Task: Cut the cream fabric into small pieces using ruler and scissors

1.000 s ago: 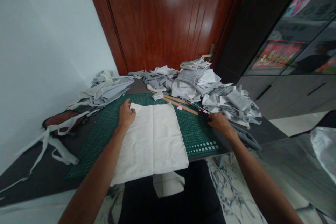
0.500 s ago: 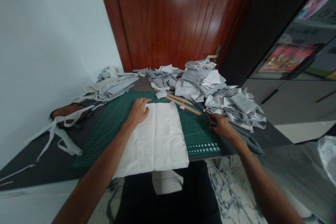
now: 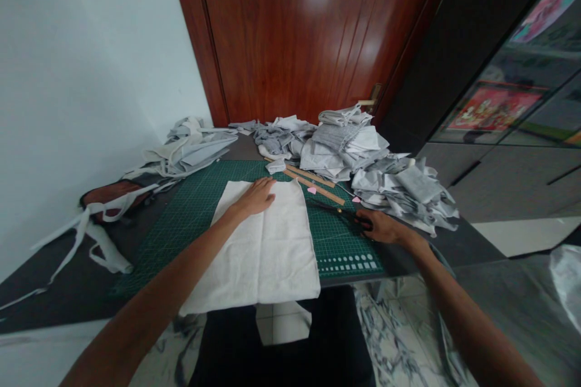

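Head view: my right hand (image 3: 374, 225) grasps the scissors (image 3: 341, 211) just beside the white cloth (image 3: 285, 242) spread over the cutting mat (image 3: 181, 217), left hand (image 3: 258, 196) flat on it, gripping nothing; reads as positioning, next move likely calls for aligned scissors.

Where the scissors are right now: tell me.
In the head view, the scissors are right of centre, in the right hand, over the green mat, blades pointing toward the white cloth.
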`<state>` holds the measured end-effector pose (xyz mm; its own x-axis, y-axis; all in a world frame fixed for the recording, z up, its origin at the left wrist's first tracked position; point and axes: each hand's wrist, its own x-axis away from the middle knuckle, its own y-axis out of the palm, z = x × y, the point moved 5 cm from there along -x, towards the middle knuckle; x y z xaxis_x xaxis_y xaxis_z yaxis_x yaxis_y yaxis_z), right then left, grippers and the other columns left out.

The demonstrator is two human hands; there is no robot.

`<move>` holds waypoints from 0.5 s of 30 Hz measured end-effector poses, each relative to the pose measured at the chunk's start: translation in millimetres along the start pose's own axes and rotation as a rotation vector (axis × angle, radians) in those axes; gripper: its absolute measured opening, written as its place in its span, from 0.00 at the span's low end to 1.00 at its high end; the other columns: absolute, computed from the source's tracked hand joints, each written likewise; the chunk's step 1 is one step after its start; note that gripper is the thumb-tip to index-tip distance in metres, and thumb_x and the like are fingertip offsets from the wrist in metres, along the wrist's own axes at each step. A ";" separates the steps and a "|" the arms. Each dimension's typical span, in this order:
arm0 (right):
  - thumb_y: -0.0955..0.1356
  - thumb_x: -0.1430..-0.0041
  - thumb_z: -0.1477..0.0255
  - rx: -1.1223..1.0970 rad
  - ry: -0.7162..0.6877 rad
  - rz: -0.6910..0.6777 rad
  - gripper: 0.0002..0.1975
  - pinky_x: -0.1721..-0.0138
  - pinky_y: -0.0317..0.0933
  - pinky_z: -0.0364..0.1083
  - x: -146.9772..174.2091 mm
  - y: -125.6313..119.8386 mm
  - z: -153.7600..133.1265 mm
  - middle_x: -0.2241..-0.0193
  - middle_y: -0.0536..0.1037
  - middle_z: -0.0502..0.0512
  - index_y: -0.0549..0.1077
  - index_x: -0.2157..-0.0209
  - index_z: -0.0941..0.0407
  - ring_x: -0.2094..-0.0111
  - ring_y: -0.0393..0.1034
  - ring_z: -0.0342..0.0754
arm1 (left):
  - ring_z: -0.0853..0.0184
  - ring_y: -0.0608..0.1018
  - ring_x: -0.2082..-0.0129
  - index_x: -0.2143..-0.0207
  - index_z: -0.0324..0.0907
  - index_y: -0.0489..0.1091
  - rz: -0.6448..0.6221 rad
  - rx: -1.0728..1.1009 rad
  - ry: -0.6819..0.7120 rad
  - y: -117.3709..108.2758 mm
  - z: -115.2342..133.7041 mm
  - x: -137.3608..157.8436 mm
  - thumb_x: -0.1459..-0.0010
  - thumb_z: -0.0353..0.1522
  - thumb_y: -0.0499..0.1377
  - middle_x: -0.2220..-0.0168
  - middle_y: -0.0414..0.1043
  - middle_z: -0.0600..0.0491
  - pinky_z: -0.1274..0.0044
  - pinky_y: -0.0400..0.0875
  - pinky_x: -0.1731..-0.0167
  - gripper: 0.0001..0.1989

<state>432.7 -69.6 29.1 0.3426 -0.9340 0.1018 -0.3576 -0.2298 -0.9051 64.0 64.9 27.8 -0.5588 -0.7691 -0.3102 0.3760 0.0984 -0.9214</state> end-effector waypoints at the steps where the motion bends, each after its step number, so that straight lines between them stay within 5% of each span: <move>1: 0.68 0.49 0.74 -0.020 -0.007 -0.016 0.11 0.62 0.66 0.45 -1.7 0.2 0.9 0.62 0.79 0.56 0.73 0.61 0.56 0.65 0.74 0.49 | 0.53 0.67 0.32 0.37 0.36 0.65 -0.009 0.005 0.003 3.8 2.8 -10.6 0.36 0.31 0.56 0.34 0.67 0.39 0.61 0.60 0.32 0.25; 9: 0.69 0.46 0.68 -0.032 0.010 -0.034 0.16 0.60 0.68 0.48 -8.9 -2.4 6.5 0.60 0.79 0.59 0.73 0.55 0.56 0.61 0.76 0.53 | 0.50 0.70 0.37 0.41 0.38 0.70 -0.001 0.075 0.113 33.8 34.9 -66.7 0.37 0.40 0.62 0.40 0.71 0.39 0.60 0.65 0.38 0.25; 15: 0.71 0.45 0.65 -0.018 0.021 -0.089 0.20 0.55 0.69 0.50 -7.7 -4.4 4.1 0.55 0.80 0.61 0.74 0.51 0.57 0.57 0.77 0.55 | 0.54 0.73 0.49 0.62 0.40 0.77 0.103 0.124 0.164 32.4 40.9 -67.2 0.36 0.38 0.62 0.57 0.76 0.45 0.62 0.67 0.45 0.09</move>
<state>435.3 -60.3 30.6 0.3554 -0.9151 0.1904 -0.3419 -0.3168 -0.8847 144.0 93.9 28.4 -0.6216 -0.6448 -0.4448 0.5198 0.0854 -0.8500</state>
